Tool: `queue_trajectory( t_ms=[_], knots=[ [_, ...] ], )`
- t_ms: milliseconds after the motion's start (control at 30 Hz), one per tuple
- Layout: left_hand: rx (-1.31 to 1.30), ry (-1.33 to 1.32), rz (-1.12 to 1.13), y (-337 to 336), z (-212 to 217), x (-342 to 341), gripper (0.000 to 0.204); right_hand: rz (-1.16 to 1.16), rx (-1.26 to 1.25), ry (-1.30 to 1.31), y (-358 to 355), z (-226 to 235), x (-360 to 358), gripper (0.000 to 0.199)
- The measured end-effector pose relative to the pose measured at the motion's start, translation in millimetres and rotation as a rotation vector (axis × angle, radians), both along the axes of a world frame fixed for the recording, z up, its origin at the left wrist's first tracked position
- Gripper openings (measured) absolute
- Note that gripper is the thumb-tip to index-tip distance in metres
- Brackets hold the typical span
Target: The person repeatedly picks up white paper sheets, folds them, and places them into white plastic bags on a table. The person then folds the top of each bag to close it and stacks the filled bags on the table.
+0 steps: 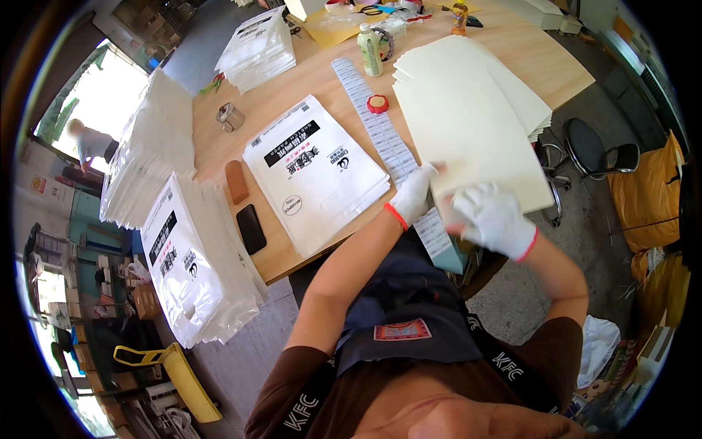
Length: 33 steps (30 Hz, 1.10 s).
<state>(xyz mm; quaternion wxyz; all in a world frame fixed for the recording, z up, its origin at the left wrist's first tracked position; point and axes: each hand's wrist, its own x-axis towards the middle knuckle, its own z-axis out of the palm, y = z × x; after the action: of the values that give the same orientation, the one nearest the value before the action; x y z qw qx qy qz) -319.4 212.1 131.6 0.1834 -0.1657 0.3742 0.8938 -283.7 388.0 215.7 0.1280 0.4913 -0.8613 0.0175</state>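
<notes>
A thick stack of large cream paper sheets lies slightly fanned at the right of the table, its near end reaching past the edge. My left hand, in a white glove with a red cuff and bare fingertips, is closed at the stack's left edge, gripping sheets there. Over the near left corner is my right hand, gloved alike, its fingers bent and apart, the tips slightly blurred. Beneath my left hand runs a long printed paper strip, with a red scalloped round object on it.
Left of the strip lies a printed white pad stack. Near it are a phone, a brown block and a metal mug. Plastic-wrapped packs pile at the left. A green bottle stands behind; another person is far left.
</notes>
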Motion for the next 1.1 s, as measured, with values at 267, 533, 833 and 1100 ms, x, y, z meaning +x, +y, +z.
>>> queue_trajectory(
  t_ms=[267,533,833,1100],
  knots=[
    [-0.44,0.115,-0.26,-90,34,37,0.036,-0.215,-1.319,-1.419,65,-79,-46,0.053],
    [-1.759,0.683,-0.338,-4,4,114,0.106,-0.412,-1.202,-1.05,-63,-113,21,0.051],
    [-2.112,0.428,0.122,-197,-77,84,0.029,-0.253,-1.017,-1.176,-41,-110,13,0.029],
    [-1.288,0.362,0.128,-280,-83,50,0.019,-0.023,-0.197,-0.532,-99,-79,15,0.033]
  ],
)
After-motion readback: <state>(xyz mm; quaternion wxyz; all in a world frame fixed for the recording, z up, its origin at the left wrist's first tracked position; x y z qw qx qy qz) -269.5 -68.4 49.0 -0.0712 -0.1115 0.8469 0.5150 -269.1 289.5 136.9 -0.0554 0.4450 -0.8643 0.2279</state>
